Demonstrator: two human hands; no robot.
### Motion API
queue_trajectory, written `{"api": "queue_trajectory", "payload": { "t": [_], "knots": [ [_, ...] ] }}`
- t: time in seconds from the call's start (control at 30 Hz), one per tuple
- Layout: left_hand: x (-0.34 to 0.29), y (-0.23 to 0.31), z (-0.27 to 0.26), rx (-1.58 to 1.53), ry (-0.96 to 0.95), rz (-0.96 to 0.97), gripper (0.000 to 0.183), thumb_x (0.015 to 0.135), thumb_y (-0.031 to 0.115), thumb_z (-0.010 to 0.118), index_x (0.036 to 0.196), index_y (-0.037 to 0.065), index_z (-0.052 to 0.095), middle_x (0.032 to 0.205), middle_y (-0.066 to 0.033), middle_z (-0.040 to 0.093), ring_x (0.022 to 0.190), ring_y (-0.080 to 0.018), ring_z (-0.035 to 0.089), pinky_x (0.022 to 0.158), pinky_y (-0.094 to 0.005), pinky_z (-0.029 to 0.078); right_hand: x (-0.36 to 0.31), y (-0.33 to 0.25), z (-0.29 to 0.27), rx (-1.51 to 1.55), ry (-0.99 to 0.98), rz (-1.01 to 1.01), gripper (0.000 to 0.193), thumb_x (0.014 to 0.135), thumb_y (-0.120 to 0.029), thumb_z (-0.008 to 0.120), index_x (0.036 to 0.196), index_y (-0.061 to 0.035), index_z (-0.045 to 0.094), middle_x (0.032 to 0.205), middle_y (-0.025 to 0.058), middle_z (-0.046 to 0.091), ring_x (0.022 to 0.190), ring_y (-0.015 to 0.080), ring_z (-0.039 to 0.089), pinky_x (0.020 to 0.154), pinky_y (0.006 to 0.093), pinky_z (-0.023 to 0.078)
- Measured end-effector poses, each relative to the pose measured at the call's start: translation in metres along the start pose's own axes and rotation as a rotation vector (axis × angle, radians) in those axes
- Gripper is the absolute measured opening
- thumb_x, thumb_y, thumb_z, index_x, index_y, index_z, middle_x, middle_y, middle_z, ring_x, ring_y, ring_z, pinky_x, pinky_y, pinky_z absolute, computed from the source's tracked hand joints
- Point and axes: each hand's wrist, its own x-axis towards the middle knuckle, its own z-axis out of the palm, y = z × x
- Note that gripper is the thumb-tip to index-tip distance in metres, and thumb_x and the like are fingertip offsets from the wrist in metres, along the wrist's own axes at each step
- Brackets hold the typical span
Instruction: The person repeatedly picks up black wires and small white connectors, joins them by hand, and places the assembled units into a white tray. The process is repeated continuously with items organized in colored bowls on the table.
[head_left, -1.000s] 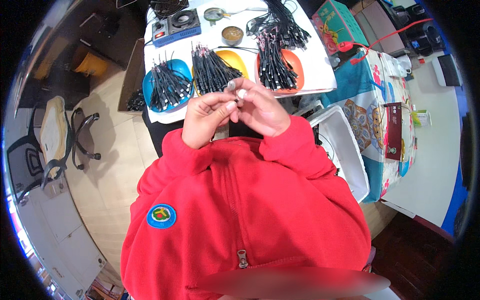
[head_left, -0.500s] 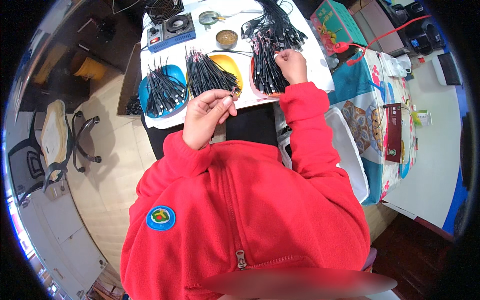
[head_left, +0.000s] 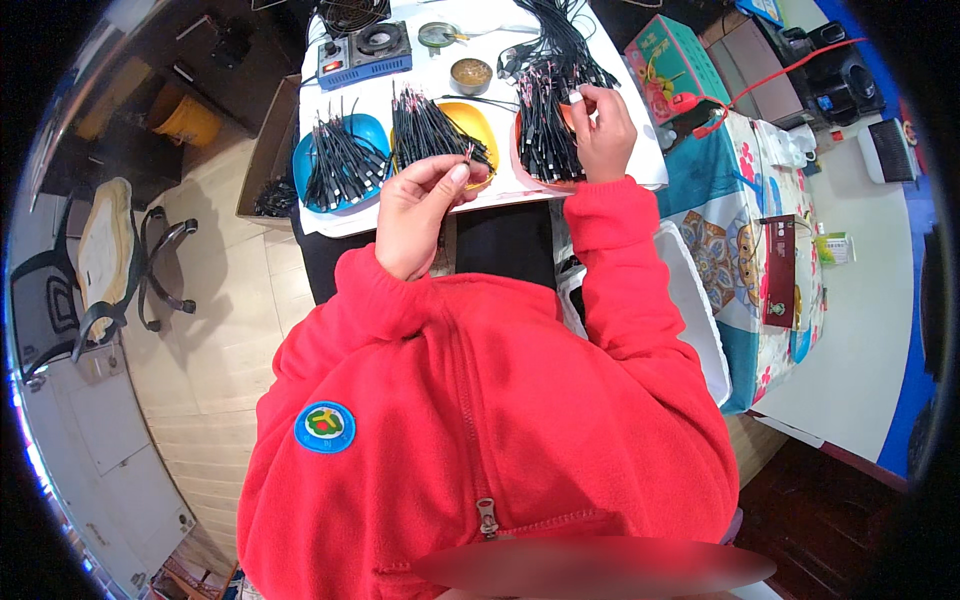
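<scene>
My left hand (head_left: 420, 212) is closed in a pinch, and a thin cable end with a pinkish tip (head_left: 470, 151) pokes up from its fingertips. Most of that cable is hidden by the hand. My right hand (head_left: 606, 135) is at the right edge of a red-orange tray (head_left: 520, 172), thumb and forefinger curled together. What they grip, if anything, is too small to name. Short black cables (head_left: 545, 130) with pink-tipped wire ends fill this tray. A yellow tray (head_left: 465, 118) and a blue tray (head_left: 372, 130) hold similar bunches.
Behind the trays stand a blue-grey device with a fan (head_left: 365, 55), a small round tin (head_left: 470, 75) and a round dish (head_left: 437, 35). More long black cables (head_left: 560, 40) lie at the back right. A white bin (head_left: 700, 300) stands beside my right arm.
My right hand has lifted slightly away from the cables, to the right, and its fingers have turned upward. My left hand keeps its pinch. The whole view has shifted slightly.
</scene>
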Motion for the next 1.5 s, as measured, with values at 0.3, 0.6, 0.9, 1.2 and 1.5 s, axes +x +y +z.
{"api": "queue_trajectory", "payload": {
  "t": [0.3,0.6,0.9,1.2,1.5],
  "knots": [
    [-0.004,0.004,0.023,-0.218,0.07,0.065,0.019,0.09,0.005,0.06,0.106,-0.003,0.066,0.101,-0.0088,0.067,0.085,-0.0117,0.063,0.076,-0.0239,0.053,-0.035,-0.133,-0.034,0.723,-0.351,0.646,0.006,0.084,-0.003,0.064,0.089,0.0007,0.063,0.075,0.0008,0.06,0.064,0.0044,0.052,0.055,0.0205,0.043],
    [-0.029,-0.008,0.018,-0.19,0.041,0.07,0.018,0.09,0.006,0.062,0.105,-0.001,0.067,0.096,-0.0078,0.068,0.085,-0.0113,0.062,0.076,-0.0237,0.052,-0.053,-0.148,-0.045,0.521,-0.464,0.461,0.006,0.086,-0.001,0.063,0.091,0.0001,0.062,0.076,-0.0025,0.058,0.064,0.0021,0.05,0.058,0.0177,0.041],
    [-0.045,-0.007,0.012,0.064,-0.06,0.09,0.017,0.093,0.008,0.057,0.106,-0.001,0.063,0.088,-0.0078,0.067,0.067,-0.008,0.056,0.057,-0.0186,0.041,-0.038,-0.139,-0.059,0.917,-0.487,0.662,0.013,0.087,-0.002,0.063,0.099,0.0025,0.061,0.088,0.0029,0.063,0.073,0.0055,0.058,0.064,0.0183,0.047],
    [-0.048,-0.007,0.012,-0.341,-0.158,-0.058,0.013,0.093,0.007,0.055,0.098,-0.004,0.061,0.075,-0.0046,0.061,0.055,-0.0035,0.041,0.049,-0.0179,0.031,-0.051,-0.14,-0.044,1.271,-0.389,0.83,0.015,0.086,-0.006,0.066,0.097,0.0009,0.059,0.086,0.005,0.064,0.07,0.0089,0.059,0.066,0.0223,0.049],
    [-0.041,-0.006,-0.004,-0.208,-0.307,-0.233,0.017,0.093,0.01,0.056,0.099,-0.004,0.063,0.072,-0.0047,0.061,0.052,-0.0031,0.041,0.046,-0.0168,0.027,-0.054,-0.123,-0.048,1.777,-0.683,1.305,0.019,0.09,-0.011,0.055,0.108,-0.0046,0.055,0.089,0.0044,0.063,0.08,0.0138,0.064,0.069,0.0258,0.051]
  ]
}}
